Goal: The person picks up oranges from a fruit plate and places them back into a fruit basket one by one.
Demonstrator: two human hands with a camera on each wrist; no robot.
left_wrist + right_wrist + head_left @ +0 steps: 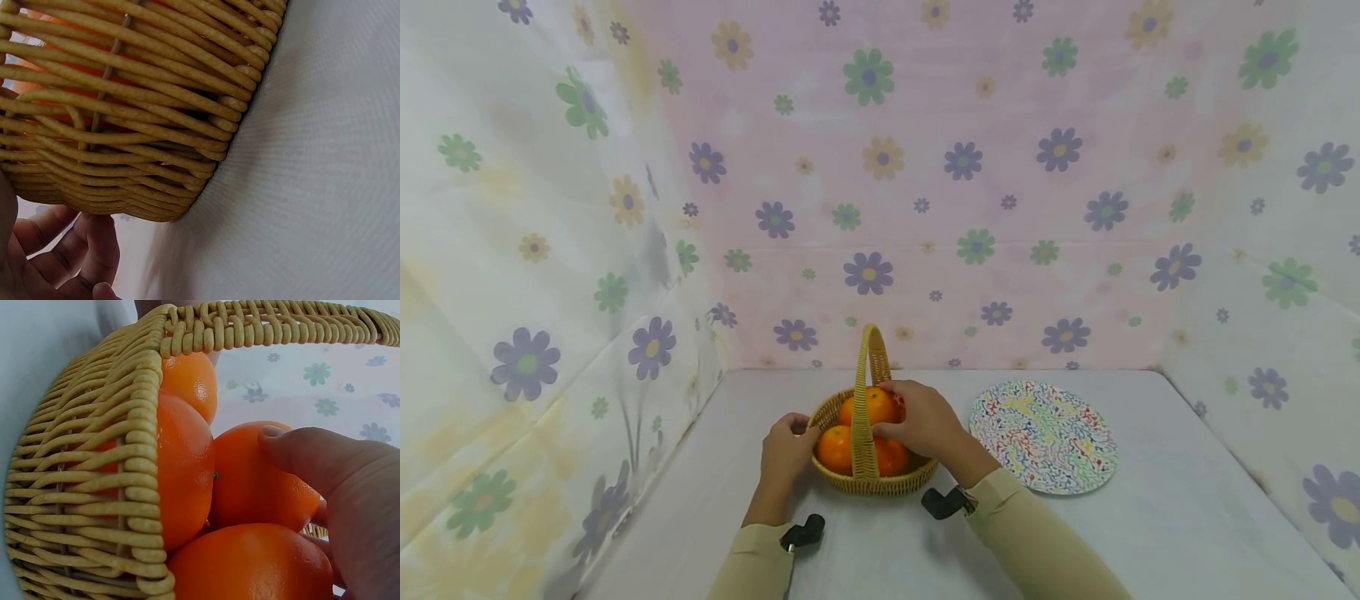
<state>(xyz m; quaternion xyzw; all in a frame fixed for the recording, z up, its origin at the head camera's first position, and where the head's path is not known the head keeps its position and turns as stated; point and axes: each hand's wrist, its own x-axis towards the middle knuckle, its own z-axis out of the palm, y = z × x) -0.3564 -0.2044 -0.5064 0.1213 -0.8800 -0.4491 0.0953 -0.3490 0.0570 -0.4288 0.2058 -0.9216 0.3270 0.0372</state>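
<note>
A yellow-brown wicker basket (887,486) with a tall arched handle (862,408) stands on the table, with several oranges inside. My left hand (785,457) grips the basket's left rim; in the left wrist view its curled fingers (103,247) show beyond the woven side (125,125). Reaching in from the right, my right hand (928,423) holds an orange (880,406) at the back of the basket. The right wrist view has the thumb (300,447) on that orange (250,481) and the other fingers mostly hidden behind it. More oranges (181,469) sit close around it.
Right of the basket, a round board (1045,437) with a multicoloured squiggle pattern lies flat on the white-covered table (670,533). Flower-print cloth (925,308) hangs behind and along both sides. A dark wrist-camera mount (805,531) sticks out from each sleeve.
</note>
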